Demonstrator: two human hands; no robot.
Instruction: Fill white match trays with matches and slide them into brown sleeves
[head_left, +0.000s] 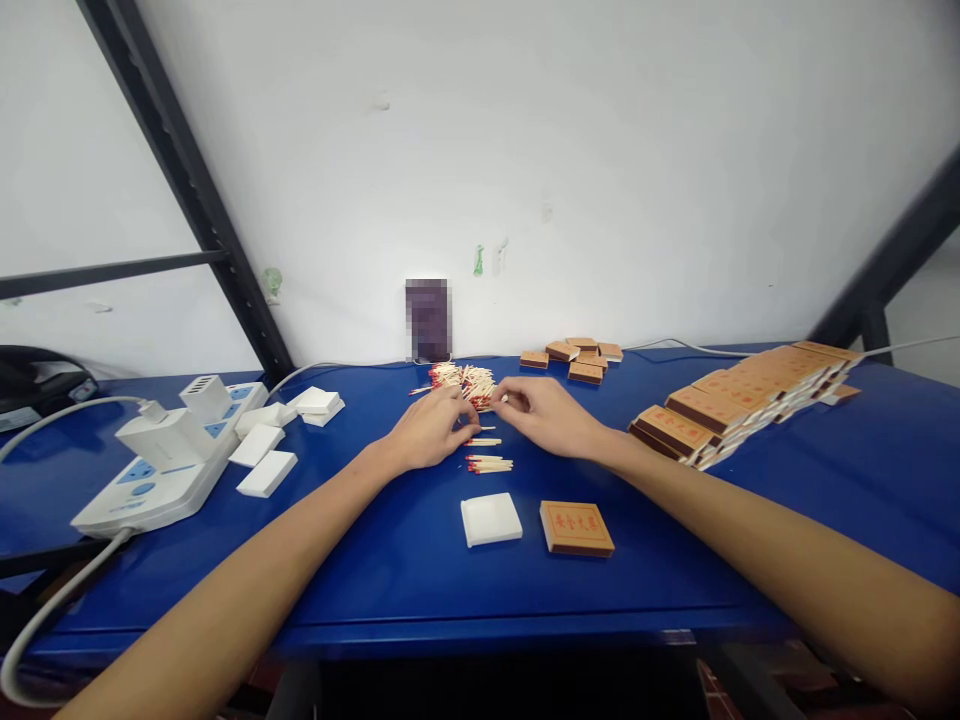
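My left hand (431, 428) is closed in a pinch, its thumb and fingertips at the end of a single matchstick (487, 428). Across from it, my right hand (551, 415) has thumb and forefinger pressed together beside a heap of red-tipped matchsticks (474, 382); what it pinches is too small to make out. Just below the hands lie a short row of matchsticks (489, 442) and a small bundle of matchsticks (491, 464). Nearer the front edge are a white inner tray (491, 519) and an orange matchbox sleeve (576, 528), side by side.
Stacked matchboxes (720, 395) slope across the right side, and several loose matchboxes (581, 355) lie by the wall. White trays (268, 473) sit at left beside a power strip (169, 480) with plugged-in chargers. A dark pixelated object (429, 320) leans on the wall.
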